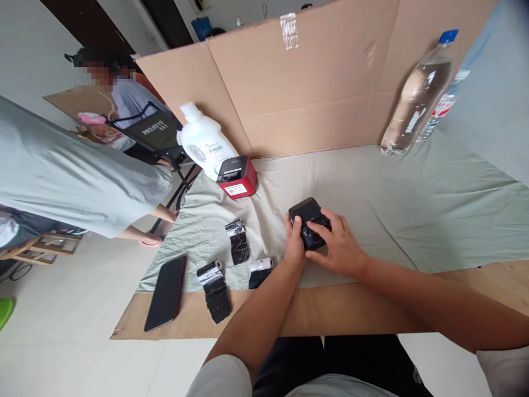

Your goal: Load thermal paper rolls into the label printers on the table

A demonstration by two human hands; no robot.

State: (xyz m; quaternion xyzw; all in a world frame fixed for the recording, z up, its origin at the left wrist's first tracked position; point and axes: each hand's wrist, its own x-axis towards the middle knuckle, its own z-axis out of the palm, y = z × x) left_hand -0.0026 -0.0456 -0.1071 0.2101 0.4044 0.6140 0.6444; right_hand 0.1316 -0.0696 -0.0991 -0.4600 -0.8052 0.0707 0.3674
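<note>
My left hand point(294, 241) is closed round the near left side of a small black boxy device point(305, 209), thumb on top. It looks like a portable receipt printer. My right hand point(341, 245) grips the same device from the right, with its fingers bent over the top and the thumb low at the near edge. Part of the device is hidden under my fingers. To the left of my hands lie a paper roll point(262, 264) with a white and black wrap and two more rolls, a farther roll point(238, 242) and a nearer roll point(215, 289), with black wrapping trailing off them.
A red and black printer-like box point(243, 179) stands by a white detergent bottle point(206, 138). A dark phone or tablet point(166, 292) lies at the left edge. Behind rises a cardboard wall point(306, 82); two water bottles point(419, 99) stand back right. People are at the left.
</note>
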